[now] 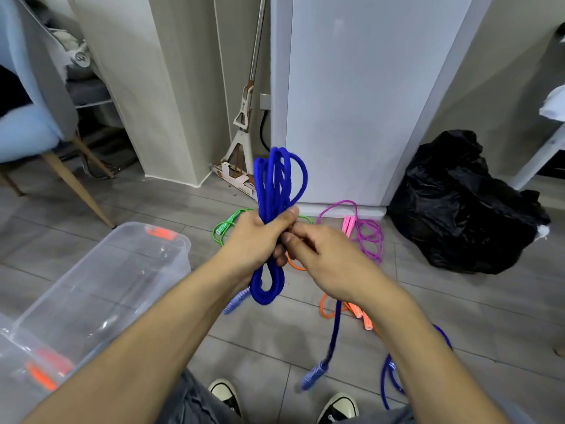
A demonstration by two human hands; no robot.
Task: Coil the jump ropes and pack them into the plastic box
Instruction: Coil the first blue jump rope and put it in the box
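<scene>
My left hand (255, 237) grips a bundle of blue jump rope (275, 185) folded into loops that stick up above my fist and hang below it. My right hand (318, 255) pinches the same rope right beside the left. A free end drops from the right hand to a blue handle (312, 376) hanging near the floor. Another blue handle (235, 302) dangles under my left wrist. The clear plastic box (101, 276) stands open on the floor at the left. Green (224, 228), purple (367, 234) and orange (354, 310) ropes lie loose on the floor.
A clear lid with orange clips (33, 371) lies at the lower left. A black rubbish bag (464, 206) sits at the right by a white cabinet (360, 96). A mop (244, 117) leans in the corner. A blue chair (27, 130) stands at the left. My shoes (226, 394) are below.
</scene>
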